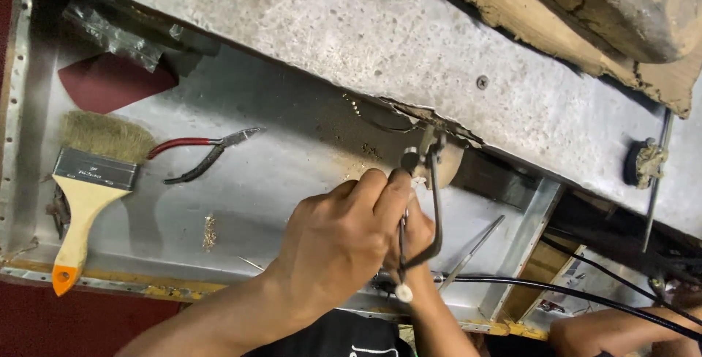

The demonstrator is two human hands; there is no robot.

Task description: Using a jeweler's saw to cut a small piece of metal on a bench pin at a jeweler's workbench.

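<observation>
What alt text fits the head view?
Both hands, the left hand over the right hand, grip a small metal-framed saw at the torn edge of a metal bench. A paintbrush and red-handled pliers lie in the tray below.

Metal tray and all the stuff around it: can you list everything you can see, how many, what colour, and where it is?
Metal tray: one, silver-grey, under the bench.
Paintbrush: one, pale wooden handle with orange tip, tray's left end.
Pliers: one, red and black handles, right of the paintbrush.
Red sheet: one, dark red, tray's upper left.
Bench top: one, grey metal, above the tray.
Saw frame: one, dark metal, at the bench edge.
Black cable: one, lower right.
Left hand: one, over the saw frame.
Right hand: mostly hidden behind the left.
</observation>
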